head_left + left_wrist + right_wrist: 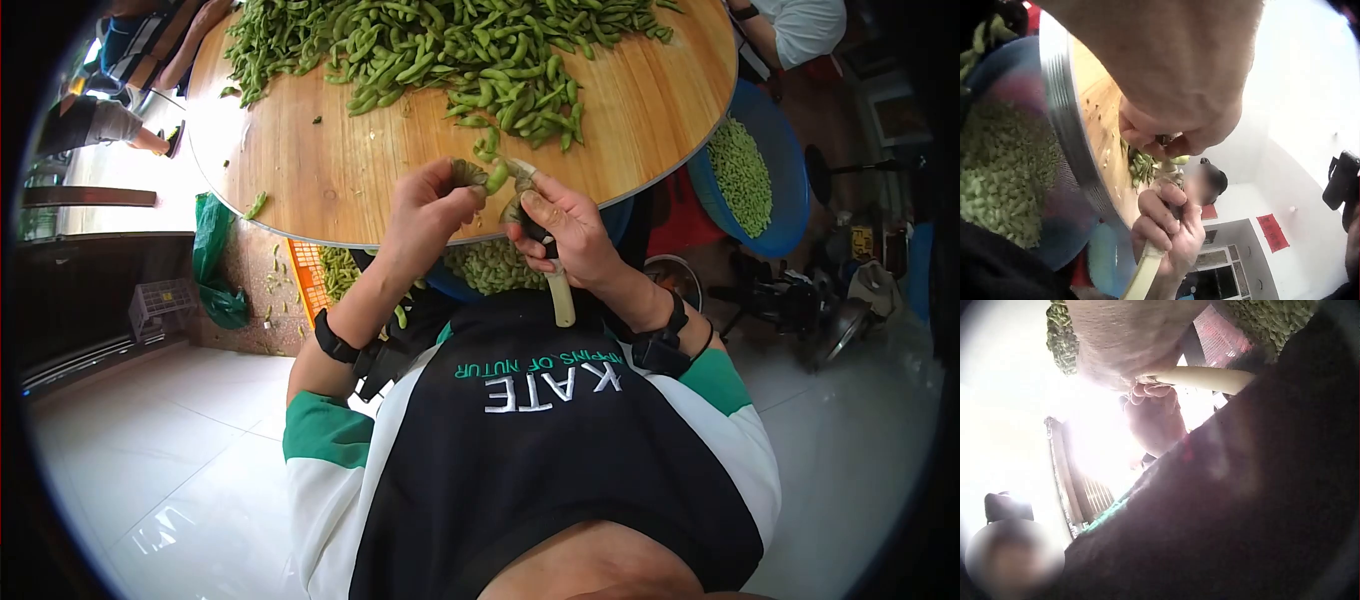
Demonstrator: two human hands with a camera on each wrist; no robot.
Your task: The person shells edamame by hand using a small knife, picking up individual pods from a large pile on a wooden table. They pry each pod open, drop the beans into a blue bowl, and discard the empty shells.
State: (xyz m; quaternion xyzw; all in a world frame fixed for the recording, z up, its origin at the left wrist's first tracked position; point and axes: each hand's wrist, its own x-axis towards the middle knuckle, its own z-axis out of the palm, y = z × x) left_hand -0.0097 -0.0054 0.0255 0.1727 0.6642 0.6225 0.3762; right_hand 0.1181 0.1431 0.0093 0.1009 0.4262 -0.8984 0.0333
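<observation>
In the head view the left hand (430,205) pinches a green pod (497,179) at the table's near edge, with a cloth-like cover on its fingers. Close beside it, the right hand (575,230) grips a tool with a pale handle (562,295); a covering is on its fingertips too. The pod lies between the two hands. From the left wrist, the right hand (1169,228) curls round the pale handle (1145,272), below the left hand (1166,134). The right wrist view shows the pale handle (1210,379) beneath the right hand (1135,350). The tool's tip is not clear.
A heap of pods (450,50) covers the far part of the round wooden table (320,170). Shelled beans (740,180) fill a blue basin (790,215) at the right; more beans (495,265) lie below the table edge. An orange basket (308,275) stands lower left. Other people sit around.
</observation>
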